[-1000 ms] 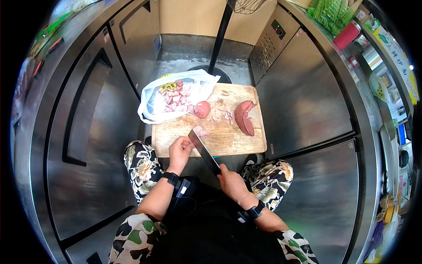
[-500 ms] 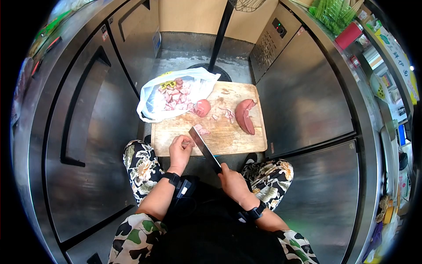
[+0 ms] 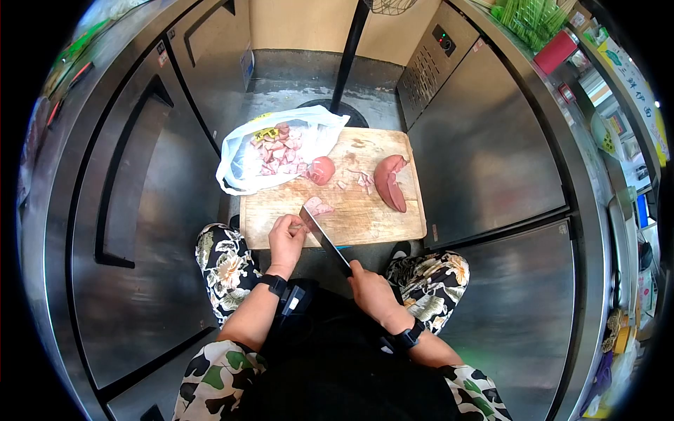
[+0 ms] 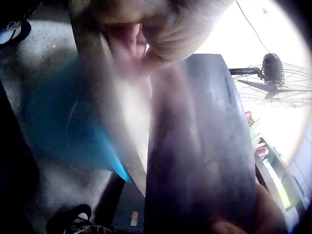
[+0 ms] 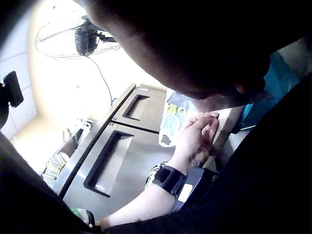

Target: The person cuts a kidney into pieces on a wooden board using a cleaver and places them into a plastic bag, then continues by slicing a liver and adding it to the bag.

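Observation:
My right hand (image 3: 375,295) grips the handle of a broad knife (image 3: 324,241), its blade slanting up-left beside my left fingertips. With curled fingers, my left hand (image 3: 286,245) pinches a small piece of meat at the near-left part of the wooden board (image 3: 372,228); the blade partly hides that piece. Pale pink slices (image 3: 319,206) lie just beyond the blade tip. Farther back are a round lump of meat (image 3: 322,170) and, at the right, a long dark-pink piece (image 3: 390,186). The blade (image 4: 204,141) looms large and blurred in the left wrist view.
A white plastic bag (image 3: 235,165) with many cut chunks (image 3: 279,151) lies open over the board's back-left corner. Steel cabinets (image 3: 491,147) flank both sides. Behind the board stands a black fan pole (image 3: 347,59). Patterned trouser knees (image 3: 228,263) are near the front.
Both hands keep nearly the same place, the blade still beside the left fingertips. The board and what lies on it appear shifted slightly up-left in the head view.

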Demonstrator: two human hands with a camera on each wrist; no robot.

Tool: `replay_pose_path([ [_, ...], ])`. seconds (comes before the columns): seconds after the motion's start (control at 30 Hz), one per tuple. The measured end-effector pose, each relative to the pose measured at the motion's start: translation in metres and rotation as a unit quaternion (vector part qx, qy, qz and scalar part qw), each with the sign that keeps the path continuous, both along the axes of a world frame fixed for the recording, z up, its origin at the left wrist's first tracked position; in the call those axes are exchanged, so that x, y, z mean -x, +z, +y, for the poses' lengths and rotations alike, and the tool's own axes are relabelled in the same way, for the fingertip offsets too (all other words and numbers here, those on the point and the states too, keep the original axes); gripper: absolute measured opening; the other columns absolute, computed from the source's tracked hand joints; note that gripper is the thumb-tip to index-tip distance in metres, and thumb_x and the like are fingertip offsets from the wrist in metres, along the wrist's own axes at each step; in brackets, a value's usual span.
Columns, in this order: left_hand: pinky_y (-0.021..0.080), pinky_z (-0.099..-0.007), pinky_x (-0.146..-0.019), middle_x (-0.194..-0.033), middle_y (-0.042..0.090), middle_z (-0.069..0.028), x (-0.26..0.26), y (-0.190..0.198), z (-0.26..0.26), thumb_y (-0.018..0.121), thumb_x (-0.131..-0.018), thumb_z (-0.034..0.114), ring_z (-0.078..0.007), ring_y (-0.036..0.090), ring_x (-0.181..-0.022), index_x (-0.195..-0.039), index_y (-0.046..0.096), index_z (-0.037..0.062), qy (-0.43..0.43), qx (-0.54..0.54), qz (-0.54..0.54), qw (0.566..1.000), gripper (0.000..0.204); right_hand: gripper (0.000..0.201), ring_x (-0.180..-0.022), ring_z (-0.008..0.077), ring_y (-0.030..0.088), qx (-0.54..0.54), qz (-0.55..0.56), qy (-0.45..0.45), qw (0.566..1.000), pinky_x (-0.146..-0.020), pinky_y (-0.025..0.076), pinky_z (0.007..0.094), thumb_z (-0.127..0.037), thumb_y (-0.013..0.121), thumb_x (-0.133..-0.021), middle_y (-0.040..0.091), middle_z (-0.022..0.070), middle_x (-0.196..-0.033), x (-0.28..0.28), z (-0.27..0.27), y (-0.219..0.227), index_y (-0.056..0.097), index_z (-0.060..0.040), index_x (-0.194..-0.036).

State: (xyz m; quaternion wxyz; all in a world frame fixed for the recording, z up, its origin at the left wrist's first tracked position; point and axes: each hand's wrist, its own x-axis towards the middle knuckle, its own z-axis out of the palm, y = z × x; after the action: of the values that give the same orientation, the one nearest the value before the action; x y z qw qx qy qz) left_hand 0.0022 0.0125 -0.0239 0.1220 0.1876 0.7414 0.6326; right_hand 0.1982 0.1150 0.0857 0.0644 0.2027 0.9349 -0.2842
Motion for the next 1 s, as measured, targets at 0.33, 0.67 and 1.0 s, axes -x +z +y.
replay_pose_path([
  [0.33, 0.051, -0.0220, -0.056, -0.092, 0.056, -0.0050, 0.001, -0.007, -0.001, 0.065, -0.080, -0.013, -0.0119, 0.065, -0.065, -0.087, 0.057, -0.0028, -0.004, 0.011, 0.032, 0.999, 0.014, 0.016, -0.076, 0.0421, 0.064, 0.004, -0.031, -0.004, 1.000, -0.064, 0.051, 0.0516, -0.012, 0.052, -0.092, 0.065, 0.0207, -0.084, 0.003, -0.002, 0.006, 0.042, -0.0045, -0.101],
  [0.67, 0.051, -0.0218, -0.057, -0.091, 0.058, -0.0058, 0.001, -0.008, -0.001, 0.064, -0.080, -0.014, -0.0116, 0.065, -0.066, -0.085, 0.058, -0.0031, -0.005, 0.019, 0.024, 1.000, 0.013, 0.014, -0.075, 0.0421, 0.064, 0.003, -0.042, -0.001, 0.999, -0.063, 0.051, 0.0511, -0.011, 0.052, -0.092, 0.065, 0.0211, -0.083, 0.006, -0.002, 0.006, 0.042, -0.0040, -0.100],
  [1.0, 0.052, -0.0238, -0.060, -0.087, 0.059, -0.0080, -0.002, 0.012, 0.002, 0.060, -0.077, -0.015, -0.0149, 0.067, -0.071, -0.083, 0.056, -0.0020, 0.006, 0.049, 0.045, 0.998, 0.015, 0.011, -0.071, 0.0408, 0.065, -0.028, -0.050, 0.011, 0.998, -0.060, 0.052, 0.0496, -0.007, 0.049, -0.091, 0.065, 0.0205, -0.081, 0.009, -0.002, 0.005, 0.043, -0.0037, -0.099],
])
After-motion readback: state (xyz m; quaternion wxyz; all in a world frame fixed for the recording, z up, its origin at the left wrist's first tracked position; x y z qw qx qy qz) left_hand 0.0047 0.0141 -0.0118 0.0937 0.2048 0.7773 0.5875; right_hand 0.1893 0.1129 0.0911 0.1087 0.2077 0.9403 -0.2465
